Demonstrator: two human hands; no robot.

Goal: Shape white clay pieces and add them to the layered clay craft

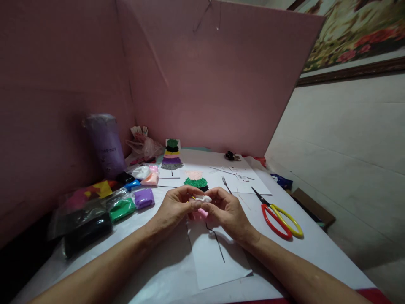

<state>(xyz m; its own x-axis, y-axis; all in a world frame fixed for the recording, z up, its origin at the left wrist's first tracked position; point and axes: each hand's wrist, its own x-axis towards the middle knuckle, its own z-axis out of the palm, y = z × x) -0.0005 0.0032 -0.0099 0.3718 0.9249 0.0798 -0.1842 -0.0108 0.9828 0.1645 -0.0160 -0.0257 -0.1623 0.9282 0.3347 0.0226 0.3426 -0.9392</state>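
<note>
Between the fingertips of my left hand (179, 203) and my right hand (225, 207) is a small lump of white modelling clay (202, 198). Both hands are closed on it, thumbs in front. Beneath them lies a white paper sheet (209, 266) with a drawn dark stem line. Bands of clay in pale pink, green and black form a leaf shape (195, 181) on that sheet, its lower part mostly hidden by my hands. A bit of pink clay (201, 213) shows below my fingers. Farther back stands a finished-looking striped leaf picture (172, 155).
Bagged clay packs, purple (144, 198), green (122, 210) and black (88, 232) among them, lie left near a purple tumbler (106, 145). Scissors (278, 215) with red and yellow handles rest at right. A fork (226, 185), toothpicks and keys (232, 156) lie beyond.
</note>
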